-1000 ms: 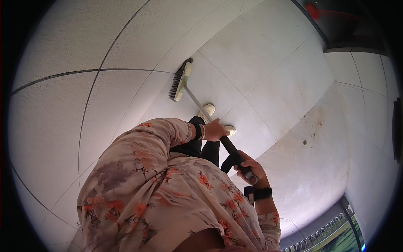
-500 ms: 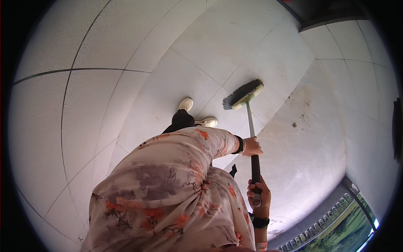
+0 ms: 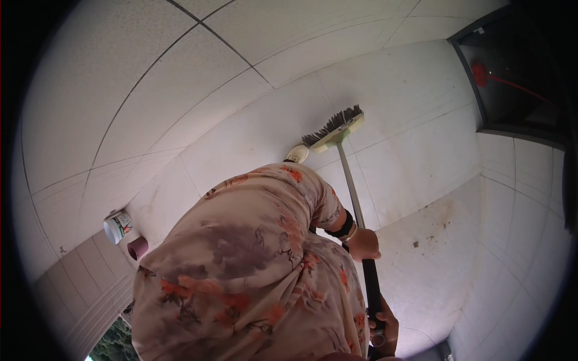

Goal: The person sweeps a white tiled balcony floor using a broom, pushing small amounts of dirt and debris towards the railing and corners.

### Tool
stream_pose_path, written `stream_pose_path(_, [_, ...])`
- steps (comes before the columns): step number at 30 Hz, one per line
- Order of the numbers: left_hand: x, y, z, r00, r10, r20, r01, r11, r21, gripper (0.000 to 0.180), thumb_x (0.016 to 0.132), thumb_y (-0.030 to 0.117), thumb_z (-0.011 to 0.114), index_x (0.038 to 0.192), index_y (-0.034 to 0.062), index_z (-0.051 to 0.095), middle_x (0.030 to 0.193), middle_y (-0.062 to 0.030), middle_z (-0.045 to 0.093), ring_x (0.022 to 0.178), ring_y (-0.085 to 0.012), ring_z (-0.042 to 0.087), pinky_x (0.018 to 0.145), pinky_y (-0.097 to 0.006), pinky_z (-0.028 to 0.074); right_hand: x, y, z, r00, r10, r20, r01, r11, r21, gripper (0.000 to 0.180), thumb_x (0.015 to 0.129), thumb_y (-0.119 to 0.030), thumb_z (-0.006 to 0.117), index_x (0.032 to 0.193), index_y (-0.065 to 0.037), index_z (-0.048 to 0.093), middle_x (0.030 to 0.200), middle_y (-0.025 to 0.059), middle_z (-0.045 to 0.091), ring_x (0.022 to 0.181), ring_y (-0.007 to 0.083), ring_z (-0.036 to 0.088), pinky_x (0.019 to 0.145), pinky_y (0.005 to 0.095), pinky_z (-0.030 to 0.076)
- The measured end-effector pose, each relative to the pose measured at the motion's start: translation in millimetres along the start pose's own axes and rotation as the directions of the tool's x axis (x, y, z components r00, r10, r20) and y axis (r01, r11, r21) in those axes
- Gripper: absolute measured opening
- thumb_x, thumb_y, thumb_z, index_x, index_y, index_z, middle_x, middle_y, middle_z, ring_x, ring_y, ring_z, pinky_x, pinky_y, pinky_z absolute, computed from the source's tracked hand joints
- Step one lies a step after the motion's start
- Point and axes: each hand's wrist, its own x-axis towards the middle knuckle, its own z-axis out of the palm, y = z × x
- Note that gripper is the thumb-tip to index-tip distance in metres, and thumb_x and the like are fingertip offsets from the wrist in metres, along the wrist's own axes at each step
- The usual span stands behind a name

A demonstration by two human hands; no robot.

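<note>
A long-handled broom [image 3: 346, 133] with a cream and green head and dark bristles stretches away from me, its bristles beside one light shoe [image 3: 297, 154] on the pale tiled floor. My left hand [image 3: 363, 244], with a black band and a bangle at the wrist, is closed round the handle where the grey shaft meets the black grip. Closer to me, my right hand [image 3: 386, 328] wraps the lower end of the grip, near its hanging ring. Part of that hand lies in shadow. The bristles are splayed.
Brown dirt specks [image 3: 430, 233] lie on the floor right of the handle. At the left stand a white bucket [image 3: 117, 228] and a purplish pot [image 3: 138, 247]. A dark-framed glass panel [image 3: 512, 78] is at the upper right, with tiled wall [image 3: 518, 198] below it.
The view has swung, bringing the bucket and pot in at left. The broom head is nearer the shoe, its bristles now spread. Both hands keep their hold and appear lower in the picture.
</note>
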Motion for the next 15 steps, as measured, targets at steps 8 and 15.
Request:
stream_pose_path(8, [-108,-73,26,0.728,-0.666,-0.166,0.633,0.745,-0.212,0.021,0.071,0.024,0.067,0.083,0.0099,0.059,0.07,-0.0132,0.062,0.073,-0.0353,0.064,0.065,-0.047,0.049,181,-157,47,0.81,0.566,0.154,-0.473,0.785,-0.399,0.059,0.086,-0.006,0.048,0.142,-0.007,0.031,0.093,0.0162,0.053,0.061,0.0123,0.049,0.047,0.0213,0.045])
stream_pose_path(15, [-178,-91,21,0.536,-0.834,-0.131,0.809,0.552,-0.202,0.022,0.07,0.026,0.069,0.088,0.0181,0.059,0.072,-0.0074,0.064,0.073,-0.0318,0.065,0.065,-0.044,0.049,267,-157,110,0.776,0.621,0.109,-0.536,0.741,-0.405,0.048,0.089,-0.005,0.048,0.134,-0.001,0.032,0.092,0.018,0.054,0.062,0.0128,0.052,0.042,0.0202,0.045])
